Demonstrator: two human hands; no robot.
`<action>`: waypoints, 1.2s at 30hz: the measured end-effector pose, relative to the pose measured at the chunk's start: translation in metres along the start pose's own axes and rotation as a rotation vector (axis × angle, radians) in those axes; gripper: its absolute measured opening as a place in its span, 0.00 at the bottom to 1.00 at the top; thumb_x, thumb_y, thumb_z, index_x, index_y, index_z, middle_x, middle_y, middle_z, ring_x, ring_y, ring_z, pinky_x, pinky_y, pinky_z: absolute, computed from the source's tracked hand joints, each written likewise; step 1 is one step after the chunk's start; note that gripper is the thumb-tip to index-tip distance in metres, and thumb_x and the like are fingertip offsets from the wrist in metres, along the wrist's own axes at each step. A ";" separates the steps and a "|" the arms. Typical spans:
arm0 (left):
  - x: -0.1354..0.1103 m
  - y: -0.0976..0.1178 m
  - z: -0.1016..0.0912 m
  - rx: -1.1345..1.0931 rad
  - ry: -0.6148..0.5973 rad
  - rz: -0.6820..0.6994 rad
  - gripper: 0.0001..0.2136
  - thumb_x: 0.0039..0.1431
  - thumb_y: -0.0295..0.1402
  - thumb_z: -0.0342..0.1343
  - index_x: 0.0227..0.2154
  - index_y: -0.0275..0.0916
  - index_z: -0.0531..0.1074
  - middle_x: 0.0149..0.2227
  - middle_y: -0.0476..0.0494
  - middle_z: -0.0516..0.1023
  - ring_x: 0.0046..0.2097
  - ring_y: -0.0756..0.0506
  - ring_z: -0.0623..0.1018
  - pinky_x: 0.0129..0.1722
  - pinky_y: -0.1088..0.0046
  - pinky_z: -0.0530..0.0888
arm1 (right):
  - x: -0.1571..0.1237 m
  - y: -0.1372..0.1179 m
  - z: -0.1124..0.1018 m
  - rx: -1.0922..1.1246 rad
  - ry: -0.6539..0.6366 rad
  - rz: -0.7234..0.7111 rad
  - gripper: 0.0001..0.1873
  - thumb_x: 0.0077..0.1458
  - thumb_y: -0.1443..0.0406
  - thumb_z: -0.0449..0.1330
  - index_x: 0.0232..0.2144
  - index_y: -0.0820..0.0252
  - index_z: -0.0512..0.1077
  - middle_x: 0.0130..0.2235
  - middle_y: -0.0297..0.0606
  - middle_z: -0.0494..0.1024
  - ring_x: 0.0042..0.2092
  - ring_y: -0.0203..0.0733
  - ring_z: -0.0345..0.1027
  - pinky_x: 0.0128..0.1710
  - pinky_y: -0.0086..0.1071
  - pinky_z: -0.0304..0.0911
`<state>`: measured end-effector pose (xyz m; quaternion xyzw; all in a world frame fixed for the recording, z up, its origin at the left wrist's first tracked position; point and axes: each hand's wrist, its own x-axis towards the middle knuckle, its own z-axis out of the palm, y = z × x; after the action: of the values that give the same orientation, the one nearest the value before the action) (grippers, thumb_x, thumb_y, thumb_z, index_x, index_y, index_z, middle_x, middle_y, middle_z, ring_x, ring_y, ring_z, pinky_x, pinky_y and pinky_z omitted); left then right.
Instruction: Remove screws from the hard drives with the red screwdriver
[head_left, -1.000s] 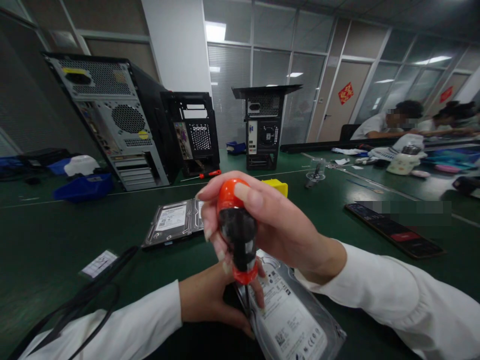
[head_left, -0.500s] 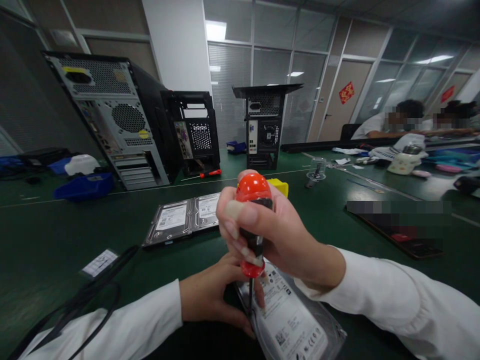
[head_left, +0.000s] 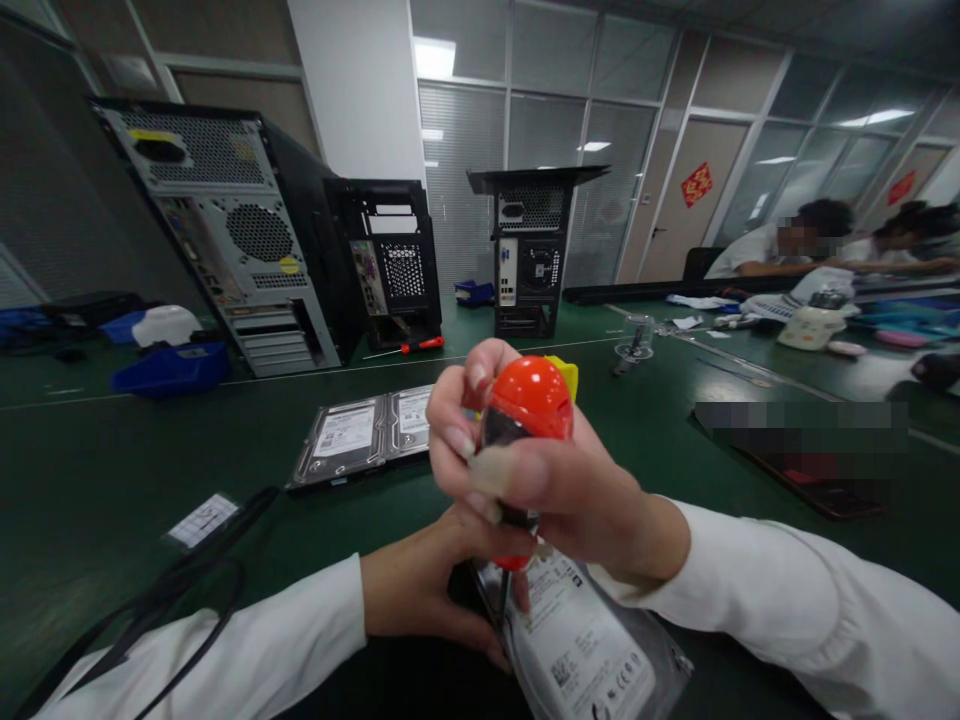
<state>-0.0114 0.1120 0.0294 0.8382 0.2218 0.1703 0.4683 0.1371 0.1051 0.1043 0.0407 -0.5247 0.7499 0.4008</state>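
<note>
My right hand (head_left: 555,480) is closed round the red and black handle of a screwdriver (head_left: 529,400), held upright with its shaft pointing down. The shaft reaches the left edge of a hard drive (head_left: 592,640) with a white label, lying on the bench in front of me. My left hand (head_left: 427,580) grips that drive at its left side, thumb along the near edge; some of its fingers are hidden behind my right hand. Beyond my hands, two more hard drives (head_left: 345,440) lie side by side.
Computer cases (head_left: 259,240) stand at the back of the green bench (head_left: 90,480). Another screwdriver (head_left: 424,345) lies before them, near a blue tray (head_left: 172,370). Black cables (head_left: 187,580) cross at left. A dark flat device (head_left: 795,470) lies at right. Two people sit far right.
My right hand has turned the screwdriver's handle and shifted its grip, and the handle leans slightly to the right. My left hand keeps its place on the hard drive.
</note>
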 end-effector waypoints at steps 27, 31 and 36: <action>-0.003 -0.009 0.004 -0.014 0.011 -0.068 0.18 0.43 0.41 0.67 0.36 0.39 0.75 0.33 0.47 0.76 0.43 0.43 0.74 0.50 0.67 0.68 | 0.011 0.004 0.005 -0.052 -0.016 0.022 0.14 0.53 0.60 0.61 0.39 0.57 0.63 0.32 0.31 0.68 0.28 0.28 0.64 0.30 0.24 0.63; -0.002 -0.006 0.003 0.004 0.013 -0.012 0.16 0.44 0.39 0.67 0.36 0.39 0.75 0.37 0.46 0.75 0.49 0.40 0.71 0.52 0.66 0.66 | 0.006 0.001 0.004 -0.102 0.036 -0.008 0.20 0.49 0.68 0.64 0.39 0.53 0.57 0.32 0.27 0.70 0.24 0.26 0.64 0.25 0.20 0.63; 0.000 -0.001 0.000 0.103 0.039 0.025 0.15 0.43 0.40 0.68 0.33 0.38 0.76 0.49 0.43 0.69 0.52 0.38 0.68 0.55 0.62 0.64 | 0.009 -0.002 0.002 -0.182 0.060 -0.021 0.17 0.54 0.57 0.59 0.45 0.53 0.62 0.31 0.29 0.65 0.23 0.26 0.58 0.22 0.21 0.58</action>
<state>-0.0119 0.1121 0.0288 0.8604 0.2289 0.1810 0.4177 0.1317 0.1092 0.1109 -0.0130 -0.5778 0.6959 0.4263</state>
